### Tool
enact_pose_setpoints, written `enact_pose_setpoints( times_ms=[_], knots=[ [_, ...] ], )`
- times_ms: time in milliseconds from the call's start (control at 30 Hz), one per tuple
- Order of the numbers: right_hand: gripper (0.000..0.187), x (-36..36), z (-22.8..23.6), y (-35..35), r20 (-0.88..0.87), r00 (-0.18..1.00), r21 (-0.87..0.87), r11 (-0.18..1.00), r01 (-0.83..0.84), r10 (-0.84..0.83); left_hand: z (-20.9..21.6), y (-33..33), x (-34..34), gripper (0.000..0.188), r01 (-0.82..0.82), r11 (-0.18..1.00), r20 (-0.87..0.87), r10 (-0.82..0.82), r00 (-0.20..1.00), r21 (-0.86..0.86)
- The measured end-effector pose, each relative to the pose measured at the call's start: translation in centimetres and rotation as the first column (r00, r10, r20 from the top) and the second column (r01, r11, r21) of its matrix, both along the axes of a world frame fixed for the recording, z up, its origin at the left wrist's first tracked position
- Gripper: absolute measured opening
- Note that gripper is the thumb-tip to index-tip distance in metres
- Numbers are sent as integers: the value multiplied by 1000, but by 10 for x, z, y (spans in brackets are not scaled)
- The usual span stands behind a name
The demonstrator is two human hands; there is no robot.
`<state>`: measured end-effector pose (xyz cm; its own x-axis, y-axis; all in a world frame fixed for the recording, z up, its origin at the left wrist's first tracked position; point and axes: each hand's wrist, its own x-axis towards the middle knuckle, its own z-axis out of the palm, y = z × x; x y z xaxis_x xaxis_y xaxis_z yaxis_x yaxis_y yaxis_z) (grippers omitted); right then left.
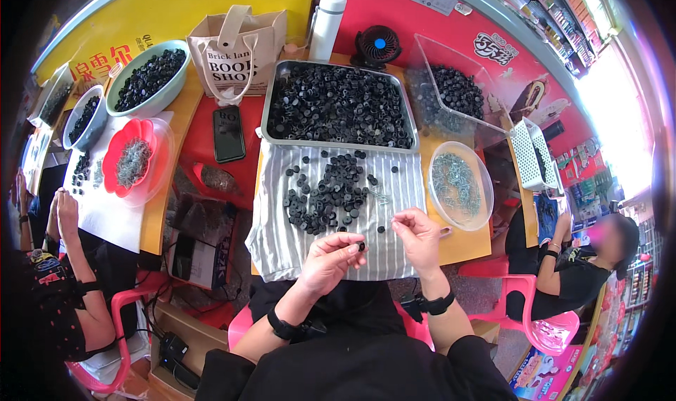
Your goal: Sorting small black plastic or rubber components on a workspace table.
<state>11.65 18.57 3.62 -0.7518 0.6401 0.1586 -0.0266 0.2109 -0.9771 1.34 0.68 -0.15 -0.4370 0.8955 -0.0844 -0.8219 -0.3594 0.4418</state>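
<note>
Head view: the pinched piece (361, 246) is small, black

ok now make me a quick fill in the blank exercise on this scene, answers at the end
1. The left hand holds a small part whose colour is ____.
2. The cloth under the loose pile has a pattern of ____.
3. In the picture, the fan stands to the ____ of the white bottle.

Missing words: black; stripes; right.
</note>
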Motion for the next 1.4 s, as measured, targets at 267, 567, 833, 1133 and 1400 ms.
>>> enact_pose_setpoints(
  times_ms=[267,567,833,1133,1400],
  knots=[
    [8,1,-15,-15,-2,995,124,988,95,-96,2,0,1,24,6,1000,-1,-6,1000,22],
    [12,-2,-11,-17,79,993,338,939,60,-92,0,0,0,25,9,1000,5,-9,1000,30],
    [22,-2,-3,-22,97,992,360,932,41,-81,-1,0,1,25,10,1000,-4,-10,1000,28],
    [22,-9,-8,-22,76,997,706,707,-45,-13,1,0,2,24,-5,1000,-5,5,1000,21],
    [25,-2,7,-32,314,944,799,565,-207,-98,-3,0,2,26,-5,1000,1,5,1000,26]
  ],
)
